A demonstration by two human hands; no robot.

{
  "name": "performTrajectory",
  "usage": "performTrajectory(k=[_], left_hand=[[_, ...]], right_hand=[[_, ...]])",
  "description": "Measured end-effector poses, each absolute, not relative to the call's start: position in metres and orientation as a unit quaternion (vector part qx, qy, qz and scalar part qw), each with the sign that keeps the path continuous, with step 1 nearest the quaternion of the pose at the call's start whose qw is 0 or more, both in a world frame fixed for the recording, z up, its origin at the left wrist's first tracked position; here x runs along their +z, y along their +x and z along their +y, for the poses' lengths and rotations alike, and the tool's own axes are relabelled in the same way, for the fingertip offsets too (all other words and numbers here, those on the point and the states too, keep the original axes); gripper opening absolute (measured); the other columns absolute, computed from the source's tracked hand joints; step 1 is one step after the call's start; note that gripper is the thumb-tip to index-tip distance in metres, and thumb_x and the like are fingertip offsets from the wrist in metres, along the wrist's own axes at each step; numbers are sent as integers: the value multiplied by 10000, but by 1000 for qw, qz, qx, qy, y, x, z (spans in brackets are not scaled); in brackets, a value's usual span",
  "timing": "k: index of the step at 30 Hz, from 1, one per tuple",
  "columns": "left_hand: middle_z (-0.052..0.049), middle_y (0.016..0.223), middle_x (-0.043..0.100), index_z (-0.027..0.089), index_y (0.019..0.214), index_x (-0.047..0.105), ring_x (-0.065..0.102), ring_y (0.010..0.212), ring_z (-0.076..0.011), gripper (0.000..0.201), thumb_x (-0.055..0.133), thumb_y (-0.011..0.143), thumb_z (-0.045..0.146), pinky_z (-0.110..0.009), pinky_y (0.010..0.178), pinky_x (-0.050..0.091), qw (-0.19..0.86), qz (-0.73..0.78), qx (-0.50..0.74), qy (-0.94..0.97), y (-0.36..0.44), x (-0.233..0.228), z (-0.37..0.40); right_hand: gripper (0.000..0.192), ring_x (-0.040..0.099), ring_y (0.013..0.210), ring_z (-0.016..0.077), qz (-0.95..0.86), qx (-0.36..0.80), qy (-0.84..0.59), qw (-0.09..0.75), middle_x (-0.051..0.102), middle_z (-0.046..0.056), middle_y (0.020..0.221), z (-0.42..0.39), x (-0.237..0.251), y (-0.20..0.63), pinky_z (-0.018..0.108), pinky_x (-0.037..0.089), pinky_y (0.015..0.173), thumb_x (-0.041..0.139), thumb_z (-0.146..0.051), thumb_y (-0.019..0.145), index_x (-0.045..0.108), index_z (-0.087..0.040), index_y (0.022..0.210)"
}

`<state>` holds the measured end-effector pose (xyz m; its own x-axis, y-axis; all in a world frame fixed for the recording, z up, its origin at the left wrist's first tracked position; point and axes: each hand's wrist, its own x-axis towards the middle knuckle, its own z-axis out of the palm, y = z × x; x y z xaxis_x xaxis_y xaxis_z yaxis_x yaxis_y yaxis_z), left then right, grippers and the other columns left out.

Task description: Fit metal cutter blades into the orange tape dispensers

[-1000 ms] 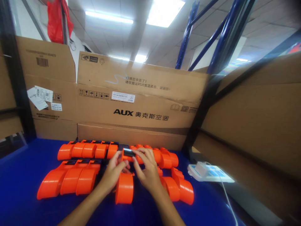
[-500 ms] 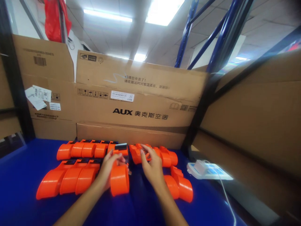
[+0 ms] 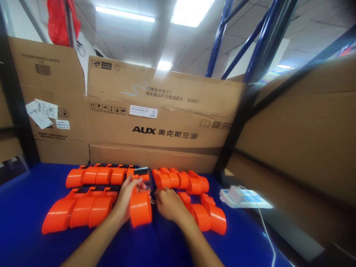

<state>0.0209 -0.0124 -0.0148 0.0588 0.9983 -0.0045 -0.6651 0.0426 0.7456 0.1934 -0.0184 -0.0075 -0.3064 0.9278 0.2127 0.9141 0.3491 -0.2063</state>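
Observation:
My left hand [image 3: 126, 196] is closed around an orange plastic part [image 3: 140, 209] with a wide, ring-shaped end facing me. A dark strip with a pale edge [image 3: 141, 171] shows at its upper end, above my fingers. My right hand [image 3: 170, 204] is just to the right of this part, fingers curled together, knuckles up. Its fingertips are hidden, so what they hold, if anything, cannot be seen. A small pale tab [image 3: 152, 202] sticks out between the two hands. Similar orange parts with black tops [image 3: 101, 211] stand in rows to the left.
More orange parts [image 3: 198, 184] stand in rows to the right, some partly behind my right arm. A white power strip [image 3: 261, 200] with a plug and cable lies at the right of the blue surface [image 3: 139, 248]. A cardboard box wall [image 3: 164, 152] closes off the back.
My right hand has come down and inward, its spread fingers now curled close beside the held orange part. My left hand keeps its grip nearly in place. The view has shifted slightly.

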Motion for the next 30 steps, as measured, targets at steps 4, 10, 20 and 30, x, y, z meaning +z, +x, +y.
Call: performTrajectory(k=[4, 10, 20, 30], left_hand=[[9, 660, 669, 192, 838, 546, 678, 581, -193, 288, 775, 697, 296, -384, 639, 586, 666, 278, 626, 296, 21, -14, -14], [15, 669, 667, 195, 865, 546, 661, 574, -168, 308, 782, 687, 278, -336, 616, 574, 659, 279, 633, 295, 21, -17, -12], [20, 654, 670, 199, 852, 531, 654, 552, -155, 350, 803, 650, 285, -284, 569, 553, 647, 288, 639, 300, 23, -14, -12], [16, 653, 669, 199, 857, 527, 660, 542, -168, 358, 797, 653, 316, -313, 565, 567, 652, 285, 632, 308, 22, -14, -12]], right_hand=[[257, 677, 927, 232, -819, 31, -550, 163, 750, 89, 941, -17, -5, 197, 282, 421, 783, 498, -150, 882, 730, -203, 977], [216, 672, 936, 251, -823, 7, -548, 150, 745, 101, 967, -15, -6, 191, 302, 424, 779, 547, -229, 886, 729, -210, 1002], [189, 660, 954, 280, -811, -10, -576, 99, 736, 123, 939, -13, -9, 183, 333, 422, 786, 613, -136, 769, 740, -193, 897], [80, 645, 963, 283, -811, 3, -569, 135, 718, 125, 951, -15, -13, 186, 339, 433, 806, 669, -190, 786, 725, -187, 843]])
